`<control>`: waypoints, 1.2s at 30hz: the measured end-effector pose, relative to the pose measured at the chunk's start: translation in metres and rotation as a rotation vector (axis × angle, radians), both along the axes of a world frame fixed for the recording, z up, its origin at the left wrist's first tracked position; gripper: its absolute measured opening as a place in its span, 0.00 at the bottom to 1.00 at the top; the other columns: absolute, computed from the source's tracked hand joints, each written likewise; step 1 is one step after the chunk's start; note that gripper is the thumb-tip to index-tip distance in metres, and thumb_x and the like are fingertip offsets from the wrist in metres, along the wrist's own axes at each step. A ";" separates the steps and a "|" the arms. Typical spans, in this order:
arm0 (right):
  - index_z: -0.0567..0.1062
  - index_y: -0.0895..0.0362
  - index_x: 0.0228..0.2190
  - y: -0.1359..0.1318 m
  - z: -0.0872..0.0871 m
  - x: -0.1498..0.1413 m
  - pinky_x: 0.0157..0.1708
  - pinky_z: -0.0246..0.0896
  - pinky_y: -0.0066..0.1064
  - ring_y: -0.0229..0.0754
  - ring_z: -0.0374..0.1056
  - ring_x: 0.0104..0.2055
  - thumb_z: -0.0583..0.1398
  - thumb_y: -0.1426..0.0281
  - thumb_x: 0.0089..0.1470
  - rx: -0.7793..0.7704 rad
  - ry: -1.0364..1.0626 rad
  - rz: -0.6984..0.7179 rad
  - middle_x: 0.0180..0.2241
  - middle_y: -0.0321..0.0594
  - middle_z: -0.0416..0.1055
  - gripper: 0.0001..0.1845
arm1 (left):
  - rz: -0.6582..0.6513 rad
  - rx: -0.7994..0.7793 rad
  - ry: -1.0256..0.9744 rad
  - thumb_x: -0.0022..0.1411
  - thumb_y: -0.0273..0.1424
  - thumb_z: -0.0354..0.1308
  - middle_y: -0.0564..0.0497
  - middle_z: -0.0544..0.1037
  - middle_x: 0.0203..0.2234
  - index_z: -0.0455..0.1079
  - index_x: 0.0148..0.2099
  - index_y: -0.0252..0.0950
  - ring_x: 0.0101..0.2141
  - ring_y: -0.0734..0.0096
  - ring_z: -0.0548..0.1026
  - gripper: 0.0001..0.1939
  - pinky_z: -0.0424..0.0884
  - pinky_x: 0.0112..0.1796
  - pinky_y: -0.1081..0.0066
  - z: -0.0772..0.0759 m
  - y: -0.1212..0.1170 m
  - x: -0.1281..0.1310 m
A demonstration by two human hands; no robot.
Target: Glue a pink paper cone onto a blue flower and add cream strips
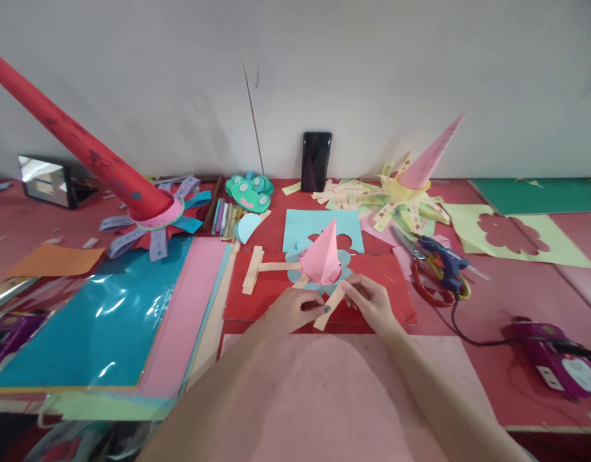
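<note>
Between my hands is a cream paper strip (330, 308), slanting down to the left. My right hand (372, 301) pinches its upper end beside the blue paper flower. My left hand (298, 309) has its fingertips closed at the strip's lower edge. Just beyond them a pink paper cone (323, 256) stands on the light-blue paper flower (294, 274). Another cream strip (280, 266) runs left from the flower to a small bundle of strips (252, 271). All of this lies over a red sheet (386, 289).
To the right are scissors (423, 282), a blue glue gun (442, 260) and a purple power strip (555, 359). A phone (316, 162) leans on the wall. At left are a tall red cone (97, 160) and stacked coloured sheets (107, 314); a pink cone (432, 154) stands at back right.
</note>
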State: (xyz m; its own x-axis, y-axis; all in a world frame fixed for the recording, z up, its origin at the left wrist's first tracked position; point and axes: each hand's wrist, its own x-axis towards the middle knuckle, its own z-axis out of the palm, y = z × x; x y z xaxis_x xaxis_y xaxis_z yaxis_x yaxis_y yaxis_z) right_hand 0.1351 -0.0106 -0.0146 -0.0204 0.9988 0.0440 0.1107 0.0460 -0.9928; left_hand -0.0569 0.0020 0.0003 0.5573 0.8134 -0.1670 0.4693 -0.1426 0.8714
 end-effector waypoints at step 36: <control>0.73 0.56 0.32 -0.004 0.012 0.017 0.26 0.60 0.27 0.36 0.65 0.27 0.53 0.61 0.56 0.174 -0.468 -0.359 0.28 0.39 0.71 0.13 | -0.010 0.032 0.022 0.60 0.39 0.54 0.56 0.70 0.22 0.69 0.27 0.36 0.24 0.77 0.64 0.13 0.58 0.27 0.76 0.001 -0.003 0.000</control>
State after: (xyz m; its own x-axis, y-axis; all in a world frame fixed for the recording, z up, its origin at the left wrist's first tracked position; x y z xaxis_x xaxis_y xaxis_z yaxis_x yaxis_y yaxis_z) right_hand 0.1516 -0.0148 -0.0024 0.2596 0.9259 0.2744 0.5720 0.0815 -0.8162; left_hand -0.0565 -0.0009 0.0010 0.5617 0.8131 -0.1527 0.4864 -0.1753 0.8560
